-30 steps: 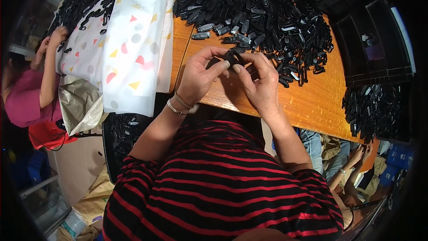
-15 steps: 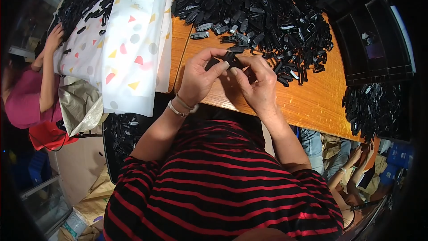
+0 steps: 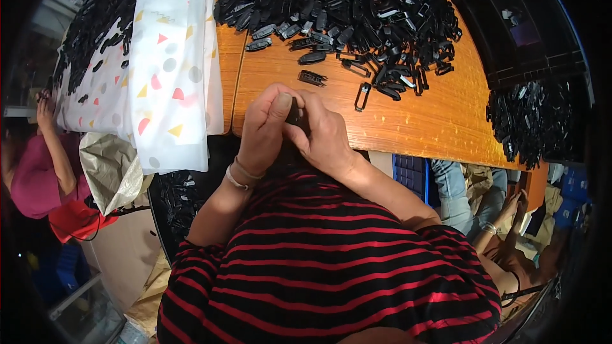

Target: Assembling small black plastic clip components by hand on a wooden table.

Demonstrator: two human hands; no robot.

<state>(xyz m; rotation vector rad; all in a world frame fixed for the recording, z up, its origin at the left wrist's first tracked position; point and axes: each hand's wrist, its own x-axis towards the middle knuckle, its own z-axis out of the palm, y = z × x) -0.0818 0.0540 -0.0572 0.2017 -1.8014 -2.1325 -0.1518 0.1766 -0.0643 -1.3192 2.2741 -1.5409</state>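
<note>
My left hand [image 3: 264,126] and my right hand [image 3: 324,135] meet at the table's near edge, close to my body. Between them they pinch a small dark plastic piece [image 3: 294,113], with the left thumb on its top and the right fingers curled along its other side. Most of the piece is hidden by my fingers. Just beyond my fingertips, one black slotted plastic part [image 3: 312,78] lies alone on the wooden table [image 3: 421,121]. A large heap of similar black plastic parts [image 3: 319,6] spreads farther back.
A white patterned sheet [image 3: 169,83] hangs over the table's left side, with more black parts behind it. At the right, a black crate [image 3: 529,44] stands near another heap of parts [image 3: 529,121]. Other people's arms [image 3: 57,153] show at left and lower right.
Both hands have come nearer my body and closed more tightly together. The lone slotted part now shows on the table where my hands were. The whole view has shifted a little.
</note>
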